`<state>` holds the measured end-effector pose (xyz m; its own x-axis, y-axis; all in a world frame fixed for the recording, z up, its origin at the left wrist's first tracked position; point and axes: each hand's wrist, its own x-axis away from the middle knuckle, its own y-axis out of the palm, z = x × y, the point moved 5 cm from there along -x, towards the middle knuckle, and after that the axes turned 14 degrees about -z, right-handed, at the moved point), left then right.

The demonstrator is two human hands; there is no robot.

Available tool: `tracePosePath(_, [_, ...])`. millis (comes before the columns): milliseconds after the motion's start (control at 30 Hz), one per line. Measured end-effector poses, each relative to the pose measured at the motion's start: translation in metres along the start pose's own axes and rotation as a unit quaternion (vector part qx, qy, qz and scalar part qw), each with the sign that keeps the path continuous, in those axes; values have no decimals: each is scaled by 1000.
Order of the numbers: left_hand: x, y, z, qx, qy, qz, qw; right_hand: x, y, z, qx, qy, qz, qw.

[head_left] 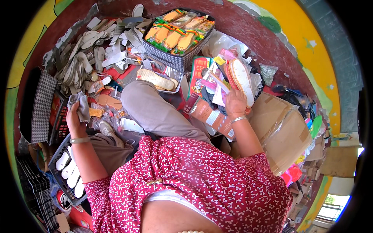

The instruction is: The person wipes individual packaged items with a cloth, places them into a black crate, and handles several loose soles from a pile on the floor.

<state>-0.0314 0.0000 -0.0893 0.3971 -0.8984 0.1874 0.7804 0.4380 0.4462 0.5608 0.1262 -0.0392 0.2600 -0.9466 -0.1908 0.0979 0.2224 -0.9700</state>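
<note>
My left hand [76, 117] is closed around a crumpled grey cloth [81, 105], raised at the left beside a basket. On the right, my right hand [236, 104] has its fingers bent against a pair of insoles, a white one [241, 79] with a red edge over a red one. The insoles stand tilted over a heap of packets and cloths. A pale flat strip [218, 80] runs up to these fingers; whether they also grip it is hidden. Below lies a brown printed package [211, 116]. A stitched cream insole [155, 79] rests on a small tray beyond my knee.
A grey woven basket [165, 56] of packaged insoles stands at the back. Loose grey soles [83, 64] pile up at the back left. A dark crate [58, 179] of white soles is at my left, and a large cardboard box [281, 126] at my right.
</note>
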Motion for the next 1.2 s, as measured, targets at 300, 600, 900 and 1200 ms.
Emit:
tracePosePath(300, [-1,2,0,7,-7,14,1000,-4,45,77,-802,206,-47,559])
tracePosePath(600, [-7,-7,-6,16,-9,6,1000,-8,-2,120,-810,175,40,558])
tracePosePath(900, [-4,-1,-4,9,-15,8,1000,-15,-63,127,-12,81,254,964])
tracePosePath(1200, [-7,-8,-8,6,-15,18,1000,-8,16,81,-46,185,-23,981])
